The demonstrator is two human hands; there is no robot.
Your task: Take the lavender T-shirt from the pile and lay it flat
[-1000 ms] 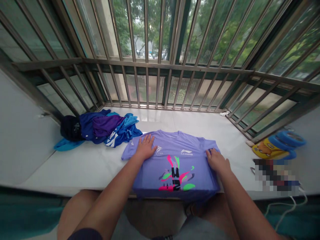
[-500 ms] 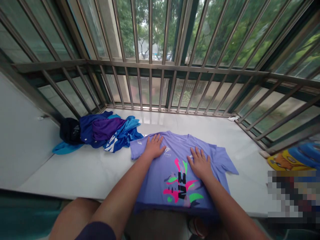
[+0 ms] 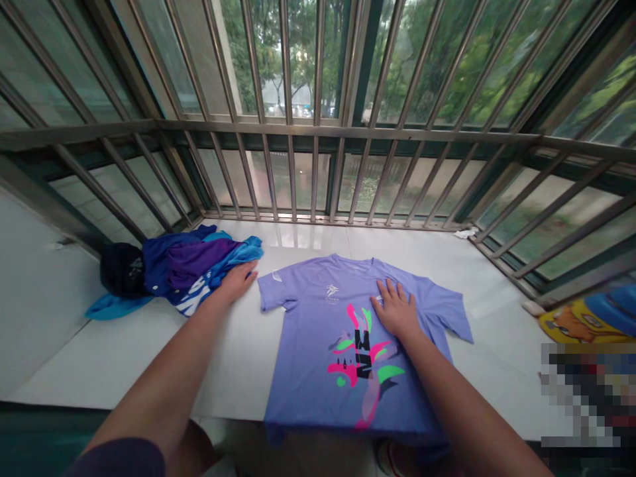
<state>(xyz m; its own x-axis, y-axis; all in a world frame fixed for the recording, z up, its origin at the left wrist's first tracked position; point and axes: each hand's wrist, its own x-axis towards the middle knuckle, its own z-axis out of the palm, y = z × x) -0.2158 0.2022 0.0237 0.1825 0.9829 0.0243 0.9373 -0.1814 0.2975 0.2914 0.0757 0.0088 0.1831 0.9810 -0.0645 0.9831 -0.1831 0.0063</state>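
A lavender T-shirt [image 3: 318, 358] with a pink, green and black print lies spread face up on the white ledge [image 3: 233, 371], its hem hanging over the front edge. My right hand [image 3: 397, 308] rests flat on the shirt's chest, fingers apart. At the left, my left hand [image 3: 238, 281] touches the near right side of a heap of blue and purple clothes [image 3: 199, 262]. Its fingers look stretched out against the heap, not closed round any cloth. A dark cap [image 3: 122, 270] sits at the heap's left end.
Metal window bars [image 3: 318, 132] run along the back and both sides of the ledge. A yellow and blue container [image 3: 591, 315] stands at the right, above a pixelated patch. White scrap [image 3: 466, 234] lies in the back right corner.
My left hand has left the shirt's chest and moved left to the clothes heap. The heap's right side is pushed leftward. My right hand stays on the shirt.
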